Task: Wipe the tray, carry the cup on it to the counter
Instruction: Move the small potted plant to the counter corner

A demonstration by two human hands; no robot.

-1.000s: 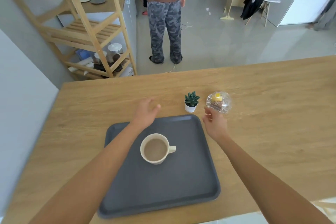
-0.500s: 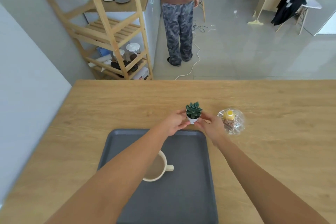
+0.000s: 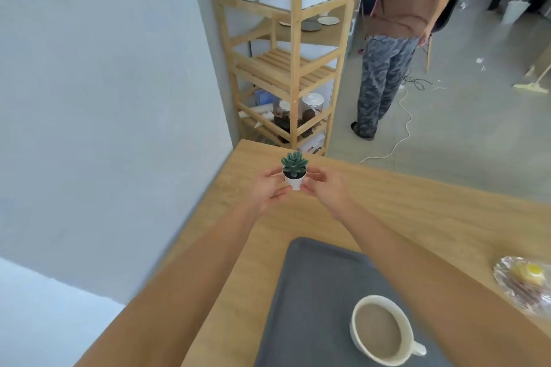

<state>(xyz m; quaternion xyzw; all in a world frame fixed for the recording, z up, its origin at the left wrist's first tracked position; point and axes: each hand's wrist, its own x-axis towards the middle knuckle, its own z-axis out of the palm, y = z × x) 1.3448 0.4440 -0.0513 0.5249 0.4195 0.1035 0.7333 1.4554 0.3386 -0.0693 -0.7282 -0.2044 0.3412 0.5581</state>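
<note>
1. While both arms stretch out over it, the wooden table [image 3: 402, 217] runs under and beyond the hands, its far corner just past their fingertips and meeting the grey wall.
2. Beyond the hands stands a wooden shelf rack [image 3: 293, 68] holding white bins, plates and jars; to the right of it, well past the hands, a person [image 3: 393, 39] in a brown shirt and patterned trousers stands on the floor.
3. Nearer than the hands, under the right forearm, the dark grey tray [image 3: 316, 283] lies flat on the table, its far edge well short of the wrists.
4. On the tray, well back from the hands and beside the right forearm, sits the cup [image 3: 380, 331], upright and filled with a pale brown drink, its handle pointing right.
5. Off to the right of the right arm, apart from the tray, a clear wrapped bundle [image 3: 524, 283] with something yellow inside rests on the table.
6. The left hand [image 3: 269, 186] grips the small pot from its left side, fingers curled around it.
7. The right hand [image 3: 323, 186] pinches the same pot from the right, fingertips touching its base and rim.
8. Between the two hands, the little succulent plant [image 3: 294, 171] in its white pot is held upright; I cannot tell whether it touches the table.
</note>
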